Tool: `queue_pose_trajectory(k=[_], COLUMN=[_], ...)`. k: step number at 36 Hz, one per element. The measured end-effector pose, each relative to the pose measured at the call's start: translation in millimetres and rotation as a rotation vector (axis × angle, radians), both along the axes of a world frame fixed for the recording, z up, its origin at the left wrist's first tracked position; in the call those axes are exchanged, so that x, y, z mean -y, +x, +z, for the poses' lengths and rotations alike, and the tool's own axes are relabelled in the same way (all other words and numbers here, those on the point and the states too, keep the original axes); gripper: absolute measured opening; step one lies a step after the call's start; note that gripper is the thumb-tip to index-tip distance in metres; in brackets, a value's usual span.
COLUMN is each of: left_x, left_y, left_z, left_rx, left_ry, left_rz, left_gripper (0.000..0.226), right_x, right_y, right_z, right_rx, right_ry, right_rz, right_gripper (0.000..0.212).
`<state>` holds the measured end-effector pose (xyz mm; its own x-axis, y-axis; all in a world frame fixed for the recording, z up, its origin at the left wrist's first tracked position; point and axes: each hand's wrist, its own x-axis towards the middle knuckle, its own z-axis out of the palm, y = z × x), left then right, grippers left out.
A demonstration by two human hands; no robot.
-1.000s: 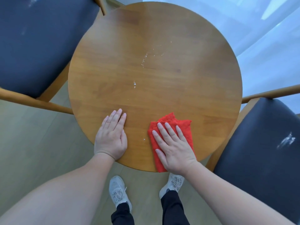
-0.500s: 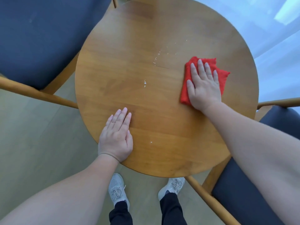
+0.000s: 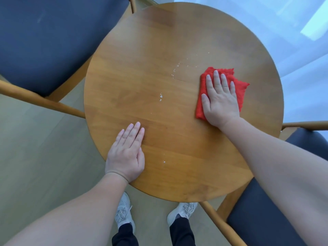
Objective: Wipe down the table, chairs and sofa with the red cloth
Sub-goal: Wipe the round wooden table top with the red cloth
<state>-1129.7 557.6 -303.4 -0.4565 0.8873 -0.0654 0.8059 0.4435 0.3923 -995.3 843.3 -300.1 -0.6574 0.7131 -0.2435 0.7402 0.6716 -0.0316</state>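
Right hand (image 3: 221, 102) is flat on the red cloth (image 3: 240, 86), fingers spread and palm down, pinning the folded fabric against the round wooden table (image 3: 142, 50) on its right side, near the rim. The cloth peeks out beyond the fingertips and along the thumb side, bunched in a rough square. Left hand (image 3: 126, 155) lies open and flat on bare wood at the near-left edge, fingers together and pointing away, holding nothing. Between the two hands, small white specks (image 3: 161, 97) sit scattered on the tabletop, with another trail of them (image 3: 175, 70) just left of the cloth and a lone fleck (image 3: 164, 161) near the left thumb. A dark-cushioned chair (image 3: 53, 41) with a wooden frame stands at the left, a second chair (image 3: 262, 219) at the lower right, its seat tucked partly under the outstretched right forearm. White sneakers (image 3: 124, 212) show below the table edge on the pale floor.
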Motion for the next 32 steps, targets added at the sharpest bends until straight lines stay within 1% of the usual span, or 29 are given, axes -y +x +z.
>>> queue_pose_trajectory(k=[7,12,19,23,32], left_x=[1,2,1,2,0], left_y=[1,1,2,2,-7], left_z=[0,2,7,5,11], left_rx=[-0.001,0.005,0.033,0.061,0.188], left_ry=[-0.004,0.007,0.031,0.06,0.09], left_rz=[0.012,0.021,0.04,0.064,0.099], left_gripper=[0.053,0.053,0.053,0.053,0.054], right_x=[42,110,202,232,230], right_y=[-11,4,48,63,59], right_z=[3,5,5,5,10], right_rx=[-0.015,-0.038,-0.027,-0.006,0.034], right_ry=[-0.032,-0.081,-0.156,-0.189,-0.192], right_rz=[0.168,0.29,0.416,0.445,0.381], right_gripper=[0.063,0.062,0.061,0.06,0.059])
